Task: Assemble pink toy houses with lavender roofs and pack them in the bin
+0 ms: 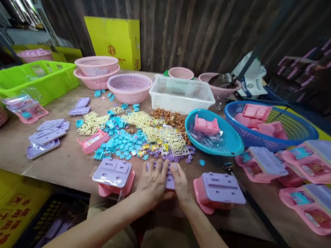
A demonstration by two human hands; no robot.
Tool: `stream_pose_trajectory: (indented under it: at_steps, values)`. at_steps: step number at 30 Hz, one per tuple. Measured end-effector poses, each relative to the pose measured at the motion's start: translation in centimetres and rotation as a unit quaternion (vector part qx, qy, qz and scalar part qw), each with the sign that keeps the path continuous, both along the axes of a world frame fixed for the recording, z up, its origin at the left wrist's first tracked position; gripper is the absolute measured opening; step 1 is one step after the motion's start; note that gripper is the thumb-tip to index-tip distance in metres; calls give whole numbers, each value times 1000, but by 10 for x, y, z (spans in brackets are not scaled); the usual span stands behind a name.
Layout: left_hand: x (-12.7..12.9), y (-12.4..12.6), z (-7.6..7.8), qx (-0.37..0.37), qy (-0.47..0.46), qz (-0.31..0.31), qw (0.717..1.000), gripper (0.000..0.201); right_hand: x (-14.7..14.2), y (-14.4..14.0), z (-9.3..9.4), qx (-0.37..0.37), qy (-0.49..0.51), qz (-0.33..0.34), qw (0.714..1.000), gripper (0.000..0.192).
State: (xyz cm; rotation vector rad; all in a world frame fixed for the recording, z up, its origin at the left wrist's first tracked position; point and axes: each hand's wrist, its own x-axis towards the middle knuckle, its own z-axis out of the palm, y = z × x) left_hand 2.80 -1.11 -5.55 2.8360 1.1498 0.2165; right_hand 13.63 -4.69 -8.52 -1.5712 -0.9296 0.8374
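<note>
Both hands, left hand [152,182] and right hand [180,185], press flat with fingers spread on a purple toy piece [170,180] at the table's [65,163] near edge

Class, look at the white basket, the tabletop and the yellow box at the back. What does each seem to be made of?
White basket: moulded plastic, going by its regular slotted walls and smooth rim.
Tabletop: probably board or plywood, matt brown and scuffed.
Yellow box: likely cardboard, with flat printed faces and folded edges.
</note>
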Motion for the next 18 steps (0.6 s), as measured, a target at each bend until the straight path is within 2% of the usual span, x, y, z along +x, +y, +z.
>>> stream_pose_trajectory:
  at_steps: [3, 5, 7, 8, 9, 11, 14, 16, 18]
  values:
    - [-5, 4, -4, -6, -32, -32, 999, 100, 7, -1, 11, 12, -77, -22, 997, 43]
    - [-21, 12, 2, -24, -69, -68, 995, 101, 19, 4, 26, 25, -219, -18, 975, 44]
    - [-51, 22, 12, -41, -109, -81, 990, 96, 35, 16, 47, -5, -391, 31, 920, 40]
    - [-70, 28, 17, -44, -126, -76, 988, 90, 43, 27, 57, -37, -457, 63, 887, 37]
    - [-92, 34, 21, -48, -139, -68, 987, 86, 52, 40, 66, -68, -487, 84, 867, 33]
    - [-135, 45, 25, -73, -151, -52, 984, 84, 66, 72, 78, -117, -505, 103, 849, 25]
    - [-180, 55, 16, -134, -169, -33, 976, 80, 76, 128, 80, -173, -509, 118, 835, 22]
    - [-191, 58, 4, -171, -209, -25, 962, 72, 75, 162, 74, -208, -510, 116, 827, 29]
    - [-191, 58, -9, -204, -260, -12, 944, 66, 70, 190, 66, -242, -508, 103, 820, 31]
